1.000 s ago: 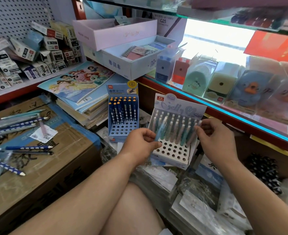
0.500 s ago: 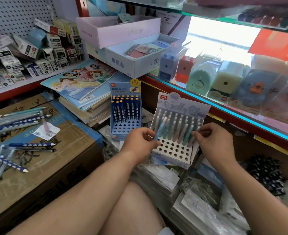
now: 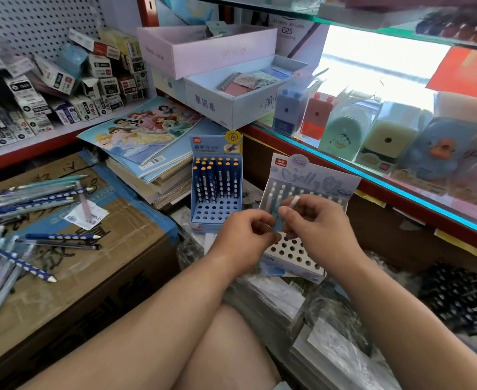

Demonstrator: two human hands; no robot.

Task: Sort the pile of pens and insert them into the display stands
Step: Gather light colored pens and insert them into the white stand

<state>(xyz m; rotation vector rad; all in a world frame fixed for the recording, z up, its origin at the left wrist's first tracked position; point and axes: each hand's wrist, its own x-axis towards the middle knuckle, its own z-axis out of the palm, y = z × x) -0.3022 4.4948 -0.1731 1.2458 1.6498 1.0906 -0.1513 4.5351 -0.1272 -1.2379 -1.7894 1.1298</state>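
Pale teal white-capped pen (image 3: 293, 201): we pinch one with left hand (image 3: 240, 237) and right hand (image 3: 321, 232), before blue cardboard stand (image 3: 216, 215) and lilac cardboard stand (image 3: 316, 178).

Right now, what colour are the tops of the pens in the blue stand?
Orange, on the pens in the blue stand; head view.
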